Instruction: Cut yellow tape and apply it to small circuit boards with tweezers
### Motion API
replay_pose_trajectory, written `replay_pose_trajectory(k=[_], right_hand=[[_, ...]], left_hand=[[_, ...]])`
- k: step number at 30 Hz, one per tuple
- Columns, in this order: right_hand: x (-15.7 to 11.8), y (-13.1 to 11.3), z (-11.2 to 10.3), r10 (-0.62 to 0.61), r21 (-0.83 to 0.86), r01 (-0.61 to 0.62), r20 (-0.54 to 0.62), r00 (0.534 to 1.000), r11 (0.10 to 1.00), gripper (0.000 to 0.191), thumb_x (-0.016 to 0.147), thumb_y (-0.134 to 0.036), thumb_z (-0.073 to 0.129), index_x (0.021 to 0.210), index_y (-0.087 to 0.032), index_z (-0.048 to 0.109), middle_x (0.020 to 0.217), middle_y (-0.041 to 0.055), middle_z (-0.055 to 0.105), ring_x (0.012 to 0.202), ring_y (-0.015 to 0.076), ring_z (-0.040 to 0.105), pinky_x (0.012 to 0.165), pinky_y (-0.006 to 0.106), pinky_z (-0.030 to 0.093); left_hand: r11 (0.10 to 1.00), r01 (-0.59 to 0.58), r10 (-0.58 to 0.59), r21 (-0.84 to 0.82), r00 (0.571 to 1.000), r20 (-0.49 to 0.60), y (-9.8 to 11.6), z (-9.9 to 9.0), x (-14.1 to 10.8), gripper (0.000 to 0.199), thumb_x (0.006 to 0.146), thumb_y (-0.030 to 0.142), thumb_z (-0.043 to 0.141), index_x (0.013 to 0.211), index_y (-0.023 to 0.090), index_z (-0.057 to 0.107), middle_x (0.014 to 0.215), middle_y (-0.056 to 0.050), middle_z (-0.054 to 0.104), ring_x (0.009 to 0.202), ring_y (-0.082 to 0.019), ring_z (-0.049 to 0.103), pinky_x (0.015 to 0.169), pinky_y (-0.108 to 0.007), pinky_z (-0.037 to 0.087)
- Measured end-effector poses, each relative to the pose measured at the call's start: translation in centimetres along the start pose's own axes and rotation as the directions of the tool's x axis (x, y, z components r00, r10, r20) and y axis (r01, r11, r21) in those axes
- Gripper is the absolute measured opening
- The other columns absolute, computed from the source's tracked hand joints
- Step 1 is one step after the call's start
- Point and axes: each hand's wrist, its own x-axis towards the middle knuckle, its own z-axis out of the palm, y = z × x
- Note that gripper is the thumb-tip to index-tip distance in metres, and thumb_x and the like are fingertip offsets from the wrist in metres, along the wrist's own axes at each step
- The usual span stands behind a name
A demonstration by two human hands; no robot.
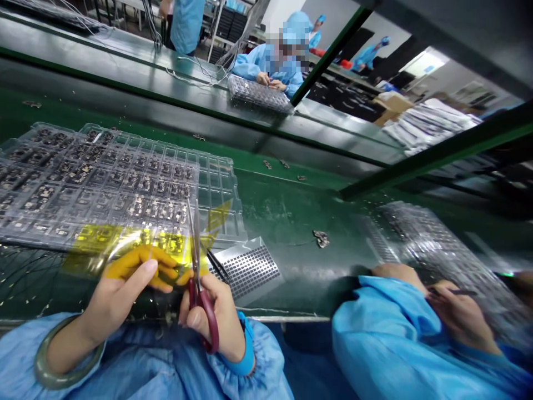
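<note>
My left hand (125, 289) pinches a see-through yellow film sheet (95, 247), its thumb on the near side and fingers showing through behind. In my right hand (220, 311) are scissors (204, 316) with dark red handles, blades pointing up and away. The blades cross the film, and a corner of it sticks out to their right. Beyond the film lie clear plastic trays (216, 166) holding rows of small circuit boards. Just right of the scissors, a sheet of small dark squares (250, 269) rests on the green bench, with black tweezers (219, 265) by its left edge.
A co-worker's blue sleeves (383, 328) and hands are close on my right, beside another clear tray (441, 244). Loose small parts (321, 239) lie on the green bench (291, 211). Across a raised metal ledge, another person (270, 61) works over a tray. A green post slants overhead.
</note>
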Motion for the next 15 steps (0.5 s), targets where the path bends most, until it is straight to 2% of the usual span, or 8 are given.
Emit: replay_pose_trajectory(k=[3,7,11,15], right_hand=[[0.1,-0.3,-0.2,-0.041,-0.022,0.042,0.047,0.998,0.999,0.068,0.069,-0.08,0.065,0.095,-0.018,0.055,0.063,-0.0022,0.057,0.053,0.0116,0.048,0.053,0.024,0.039],[-0.2,-0.5,-0.5,-0.02,-0.097,0.036,0.162,0.987,0.995,0.071,0.075,-0.081,0.057,0.109,-0.018,0.05,0.073,0.001,0.06,0.061,0.0142,0.052,0.061,0.028,0.044],[-0.5,-0.3,-0.8,0.026,-0.238,0.032,0.238,0.971,0.971,0.079,0.073,-0.084,0.053,0.114,-0.017,0.052,0.079,0.0054,0.063,0.068,0.0176,0.056,0.067,0.03,0.047],[-0.5,0.0,-0.5,0.038,-0.288,0.027,0.22,0.975,0.957,0.081,0.072,-0.086,0.052,0.115,-0.017,0.053,0.077,0.0058,0.064,0.069,0.0184,0.056,0.067,0.031,0.048]], left_hand=[[0.993,-0.041,0.048,0.11,0.997,-0.061,0.7,0.4,0.1,0.03,0.09,0.044,0.063,0.089,0.017,0.075,0.09,-0.008,0.077,0.076,-0.02,0.073,0.074,-0.028,0.061],[0.997,-0.068,0.061,-0.044,0.986,-0.157,0.6,1.8,0.7,0.033,0.093,0.046,0.058,0.09,0.015,0.071,0.09,-0.008,0.076,0.077,-0.019,0.073,0.076,-0.031,0.061],[0.972,-0.086,0.053,-0.22,0.987,-0.153,0.2,2.7,1.4,0.037,0.093,0.049,0.056,0.092,0.014,0.068,0.092,-0.01,0.076,0.084,-0.022,0.073,0.082,-0.037,0.061],[0.976,-0.118,0.08,-0.183,0.976,-0.201,0.0,2.8,1.3,0.035,0.092,0.049,0.058,0.096,0.016,0.067,0.096,-0.009,0.076,0.086,-0.021,0.073,0.085,-0.035,0.059]])
